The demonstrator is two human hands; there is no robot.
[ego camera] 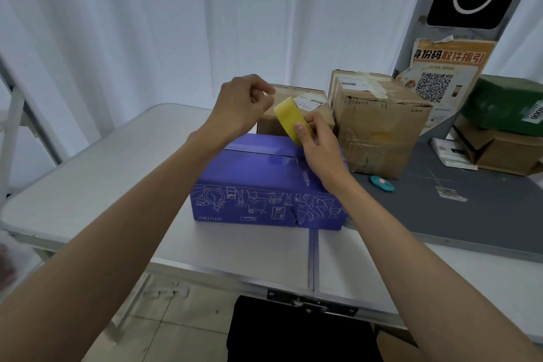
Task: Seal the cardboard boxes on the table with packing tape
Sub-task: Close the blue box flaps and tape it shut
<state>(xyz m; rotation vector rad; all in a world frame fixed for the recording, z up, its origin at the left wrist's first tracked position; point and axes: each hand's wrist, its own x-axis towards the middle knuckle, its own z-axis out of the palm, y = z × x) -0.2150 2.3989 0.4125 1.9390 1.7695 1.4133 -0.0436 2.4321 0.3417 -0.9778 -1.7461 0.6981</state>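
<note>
Head view: right hand [318, 145] is closed around a yellow tape roll [289, 119], thumb on the near face, fingers wrapped behind. The roll is held on edge, tilted, just above the far right part of the blue box [264, 185] top. Left hand [241, 103] is raised beside the roll, fingers curled with thumb and fingertips pinched together near the roll's upper end. Can't tell if it actually has the tape end; any clear strip there is not readable.

Blue box sits on the white counter [102, 161], flaps down, centre seam visible running left-right. A glossy strip crosses the top near the right wrist, looks like clear tape, not certain. Front face has a tear near the lower right.

Behind it, touching or nearly so: a small brown box [293, 97] with a label, mostly hidden by the hands. To its right, a bigger brown box [379, 120], closed, already taped, crumpled sides. Far right, a green box [508, 103] stacked on another brown box [499, 153]. All are closed, contents not visible.

A teal cutter [382, 183] lies on the grey mat [470, 214], just in front of the bigger brown box.
</note>
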